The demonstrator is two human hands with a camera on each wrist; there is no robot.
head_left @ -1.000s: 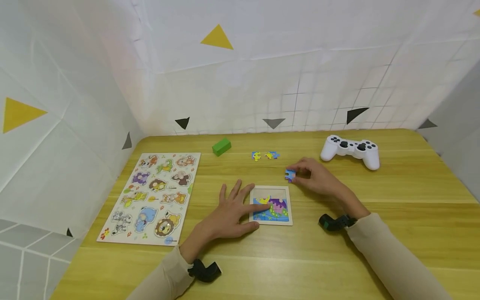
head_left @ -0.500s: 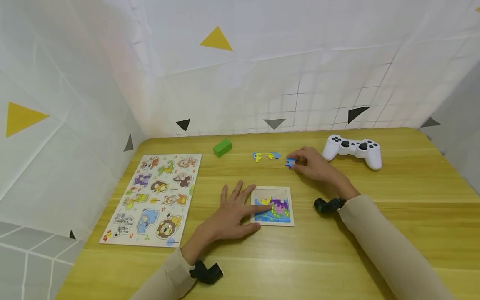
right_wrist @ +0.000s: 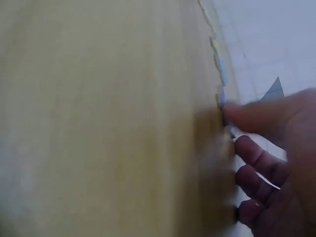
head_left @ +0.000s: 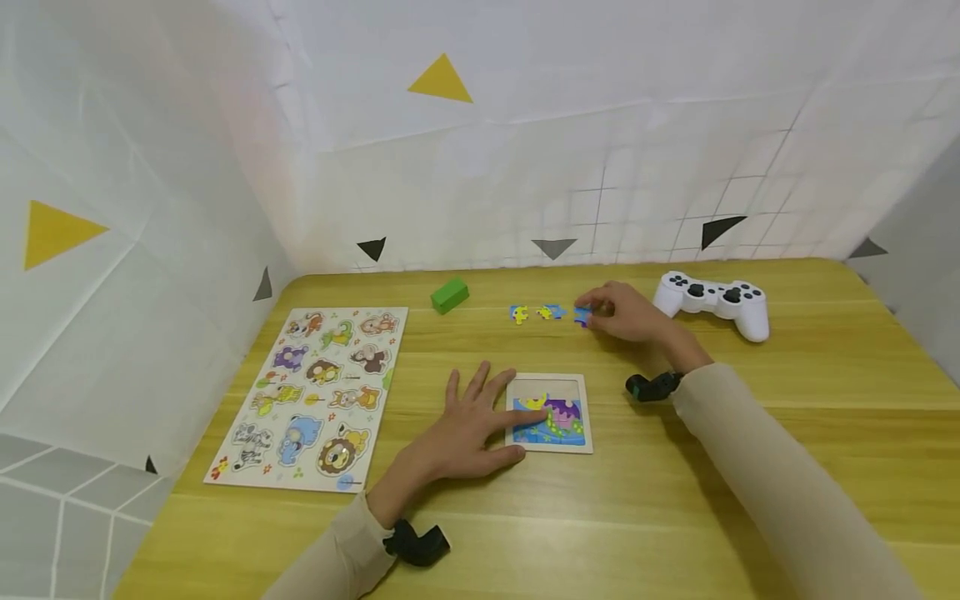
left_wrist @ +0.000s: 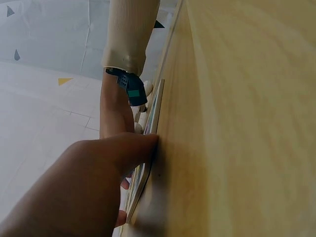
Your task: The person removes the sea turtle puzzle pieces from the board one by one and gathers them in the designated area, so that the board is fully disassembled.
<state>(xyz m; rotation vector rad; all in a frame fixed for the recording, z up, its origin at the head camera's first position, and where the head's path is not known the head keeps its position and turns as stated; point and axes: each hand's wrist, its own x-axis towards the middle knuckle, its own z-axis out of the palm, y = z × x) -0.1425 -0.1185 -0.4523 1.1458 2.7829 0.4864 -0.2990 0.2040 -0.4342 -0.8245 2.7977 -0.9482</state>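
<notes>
A small jigsaw puzzle in a pale wooden frame lies mid-table, partly filled with purple, pink and blue pieces; its upper strip shows bare backing. My left hand rests across its left side, fingers spread, the index finger on the picture. Behind the puzzle, my right hand holds a blue and purple puzzle piece by its edge, at the table surface. The thumb hides part of that piece. To its left lie a yellow and blue puzzle piece and another yellow puzzle piece.
An animal peg puzzle board lies on the left of the table. Near the back stands a green block. A white game controller sits close to my right hand. Cloth walls border the table.
My right hand has moved away from me with the puzzle piece, from beside the framed puzzle to the row of loose pieces. The left hand stays on the puzzle.
</notes>
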